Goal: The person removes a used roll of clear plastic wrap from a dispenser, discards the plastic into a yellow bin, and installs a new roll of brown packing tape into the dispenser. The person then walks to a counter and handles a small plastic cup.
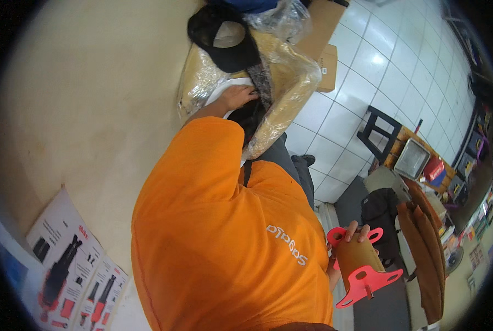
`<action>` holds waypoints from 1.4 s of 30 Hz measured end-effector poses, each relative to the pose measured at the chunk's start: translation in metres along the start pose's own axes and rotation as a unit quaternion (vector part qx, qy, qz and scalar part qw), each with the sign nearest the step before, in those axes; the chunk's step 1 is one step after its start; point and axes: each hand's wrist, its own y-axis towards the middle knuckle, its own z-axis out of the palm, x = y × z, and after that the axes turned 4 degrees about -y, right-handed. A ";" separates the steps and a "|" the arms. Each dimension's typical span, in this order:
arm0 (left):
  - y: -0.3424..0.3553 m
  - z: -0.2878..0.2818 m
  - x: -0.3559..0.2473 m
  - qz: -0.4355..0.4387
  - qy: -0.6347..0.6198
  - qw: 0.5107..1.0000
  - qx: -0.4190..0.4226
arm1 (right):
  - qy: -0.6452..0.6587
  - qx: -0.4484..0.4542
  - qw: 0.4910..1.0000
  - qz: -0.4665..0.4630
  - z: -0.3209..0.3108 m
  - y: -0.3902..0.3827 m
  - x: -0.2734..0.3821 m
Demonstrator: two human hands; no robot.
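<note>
My left hand [239, 96] reaches out to a plastic-wrapped tan bundle [282, 63]. Its fingers curl over at a dark, soft item [246, 121], beside a white curved edge [219, 91]. What lies under the fingertips is hidden. Just beyond that hand rests a black cap [224, 38] with a pale mesh-like patch. At the right, my right hand [358, 232] grips a brown tube with pink end plates [354, 259]. Fingers wrap over its far end, and part of the hand shows along its near side. The pink plates have rounded lobes with cut-out holes.
A wall with printed tool posters [64, 270] is on the left. Cardboard boxes [326, 69] stand on the white tiled floor [362, 83]. To the right are a black stool frame [380, 132], a metal tray [412, 158], a black bag [380, 220] and brown folded material [423, 254].
</note>
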 end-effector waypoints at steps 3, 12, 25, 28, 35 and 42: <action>0.002 0.000 0.001 0.046 0.059 0.997 0.014 | -0.002 0.002 1.000 -0.012 -0.001 0.005 -0.005; 0.001 0.002 -0.002 -0.005 0.062 0.996 -0.061 | 0.057 -0.005 0.998 0.021 -0.001 0.023 -0.002; -0.019 -0.002 -0.004 -0.027 0.030 0.999 -0.024 | 0.033 0.019 0.999 0.036 -0.011 0.033 0.030; -0.014 -0.005 -0.003 0.004 0.058 0.998 -0.017 | 0.051 0.022 0.998 0.025 -0.017 0.025 0.027; 0.001 -0.022 -0.012 0.022 0.088 0.989 0.117 | 0.035 0.014 0.999 0.008 -0.008 0.023 0.017; -0.015 -0.026 0.002 0.065 0.101 0.981 0.150 | 0.042 0.034 0.998 0.029 -0.016 0.041 0.007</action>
